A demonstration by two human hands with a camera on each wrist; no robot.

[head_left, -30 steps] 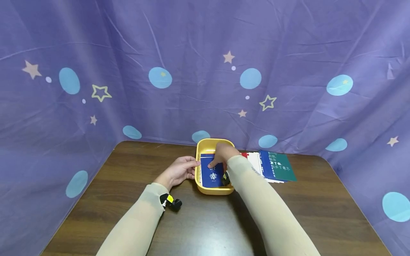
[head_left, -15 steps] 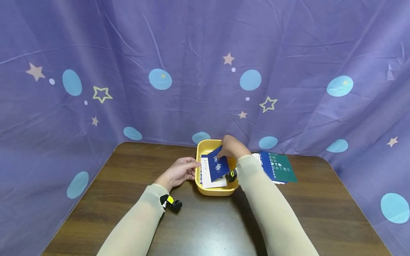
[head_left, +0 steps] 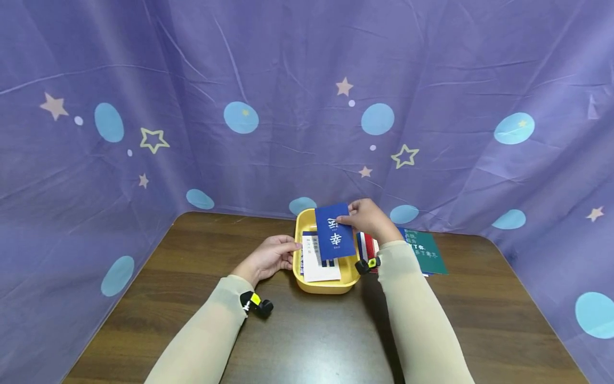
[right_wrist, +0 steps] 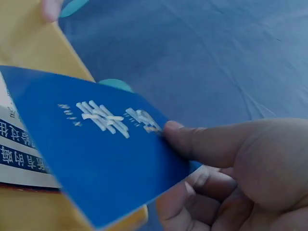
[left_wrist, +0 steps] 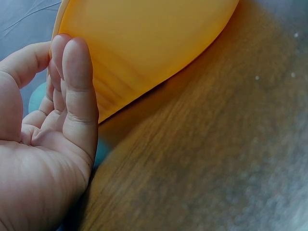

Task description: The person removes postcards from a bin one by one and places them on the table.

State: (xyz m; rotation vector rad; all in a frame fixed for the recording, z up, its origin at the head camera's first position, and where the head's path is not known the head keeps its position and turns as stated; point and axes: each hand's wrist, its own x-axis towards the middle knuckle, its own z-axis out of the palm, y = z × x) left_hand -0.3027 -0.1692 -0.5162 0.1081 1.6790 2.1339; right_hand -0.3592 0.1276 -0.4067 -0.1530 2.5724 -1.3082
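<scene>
A yellow plastic bin (head_left: 326,288) stands near the table's back edge. My left hand (head_left: 270,257) holds its left side, thumb at the rim and fingers along the outer wall (left_wrist: 139,57) in the left wrist view. Above the bin's back right part, my right hand (head_left: 371,220) pinches a blue card (head_left: 331,218) with white characters, thumb on its printed face (right_wrist: 115,168). Inside the bin lies a white printed card (head_left: 318,273) over other cards, partly covered by the blue one in the head view.
Right of the bin lies a spread of cards: a red, white and blue striped one (head_left: 368,246) and a green one (head_left: 431,258) with white writing. My right forearm partly covers them. A purple curtain (head_left: 288,176) hangs behind the brown wooden table (head_left: 192,277).
My right hand has lifted the blue card from the bin and moved it up and right, uncovering the white card beneath. The left hand has stayed on the bin.
</scene>
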